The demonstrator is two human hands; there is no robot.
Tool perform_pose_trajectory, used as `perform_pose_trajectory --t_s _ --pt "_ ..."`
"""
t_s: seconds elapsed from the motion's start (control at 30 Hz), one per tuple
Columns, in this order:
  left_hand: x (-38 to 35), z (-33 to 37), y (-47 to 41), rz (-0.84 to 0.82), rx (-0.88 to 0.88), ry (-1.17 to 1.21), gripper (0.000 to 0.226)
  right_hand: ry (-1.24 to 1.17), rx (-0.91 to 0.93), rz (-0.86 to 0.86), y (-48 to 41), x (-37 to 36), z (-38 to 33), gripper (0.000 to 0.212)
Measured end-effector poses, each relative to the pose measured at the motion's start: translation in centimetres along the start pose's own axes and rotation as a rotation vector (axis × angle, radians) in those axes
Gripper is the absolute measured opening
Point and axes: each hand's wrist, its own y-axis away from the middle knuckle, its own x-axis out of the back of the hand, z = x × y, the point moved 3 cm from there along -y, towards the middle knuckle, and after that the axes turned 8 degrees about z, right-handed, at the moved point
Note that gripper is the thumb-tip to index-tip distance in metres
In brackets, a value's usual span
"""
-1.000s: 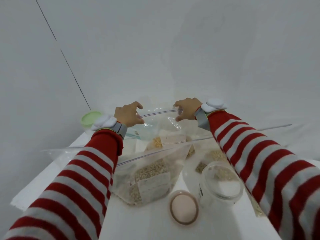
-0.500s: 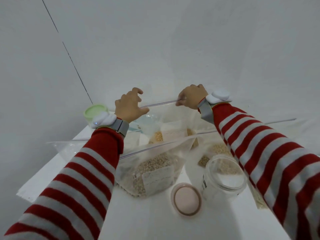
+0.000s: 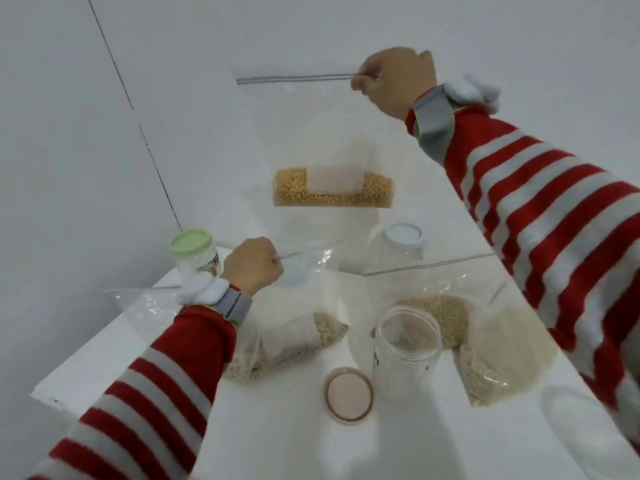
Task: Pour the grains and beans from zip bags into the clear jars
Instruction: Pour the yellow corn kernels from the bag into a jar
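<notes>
Head view, left to right. At the far left of the white table [image 3: 104,358] stands a green-lidded jar [image 3: 192,252], closed. Just beside it, the left hand [image 3: 252,265] is low over the table, fingers curled round the zip edge of the pale-grain bag [image 3: 294,337], whose filled bottom lies on the table. Half a second ago this hand shared the zip edge of the rear bag with the other hand, and it has since let that bag go.

At centre the yellow-bean bag [image 3: 332,187] hangs upright and clear of the table, with its beans gathered in a band along the bottom. Earlier it sat low among the other bags. Below it, near the front edge, a pink lid [image 3: 349,394] lies flat, just beside the open jar [image 3: 407,344], which is upright and uncapped. Behind that, a blue-lidded jar [image 3: 403,240] has come into view.

The right hand [image 3: 394,81], now raised well above the left and far apart from it, pinches the right end of the hanging bag's zip strip. Right of the open jar lie the tan-grain bag [image 3: 436,317] and the white-grain bag [image 3: 509,348], touching each other.
</notes>
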Motion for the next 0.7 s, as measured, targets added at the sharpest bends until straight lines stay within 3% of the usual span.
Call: perform_pose_trajectory --t_s 0.13,0.23,0.3,0.37,0.4,0.47,0.53,0.57,0.7 --pt "0.5 -0.3 -0.2 0.239 0.212 -0.154 0.018 -0.070 -0.081 0.227 -0.4 7.1 2.4 0.037" --pt "-0.7 0.7 0.9 0.274 0.304 -0.210 0.022 -0.194 -0.156 0.280 1.9 10.8 4.7 0.044" --pt "-0.9 2.5 1.8 0.326 0.245 -0.206 0.025 -0.265 -0.221 0.257 4.2 12.4 5.8 0.042" --pt "-0.9 6.2 3.7 0.449 -0.006 -0.040 0.035 -0.270 -0.282 0.203 7.3 13.5 6.9 0.041" --pt "-0.7 8.4 5.1 0.434 -0.128 0.146 0.043 -0.275 -0.321 0.173 9.0 13.8 7.4 0.040" --pt "-1.5 12.8 8.5 0.113 -0.232 0.407 0.073 -0.293 -0.424 0.122 13.1 14.4 8.7 0.040" --pt "-3.6 15.8 11.6 -0.237 -0.223 0.354 0.106 -0.313 -0.521 0.093 17.0 14.8 9.6 0.040" --pt "-4.9 16.5 12.7 -0.314 -0.212 0.296 0.115 -0.318 -0.553 0.081 18.9 15.0 9.7 0.039" --pt "-7.9 16.5 15.1 -0.156 -0.132 0.243 0.104 -0.293 -0.645 0.018 25.7 14.6 10.5 0.032"
